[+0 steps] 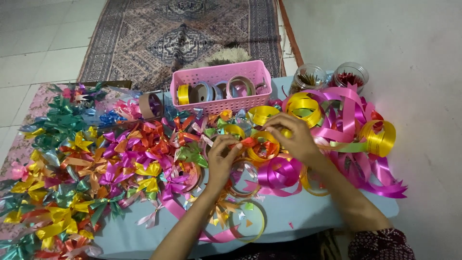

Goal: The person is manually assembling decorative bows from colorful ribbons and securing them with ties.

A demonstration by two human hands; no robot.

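A short orange ribbon strip [249, 141] is pinched between the two hands above the middle of the light blue table [308, 216]. Its near end is gripped by the closed fingertips of the left hand [222, 155], while its far end is covered by the right hand [292, 137], whose fingers are curled down over it and over a yellow ribbon roll [262, 147] just beneath. The strip is held flat and appears not yet folded into a bow. A magenta ribbon roll [279, 172] lies just beside the right wrist. Much seems already made: a broad heap of finished bows [86, 168] in many colours is spread across the left side. Plenty of stock is left, judging by the loose pink ribbon [346, 115] at right and the rolls kept in the pink basket [221, 103] behind.
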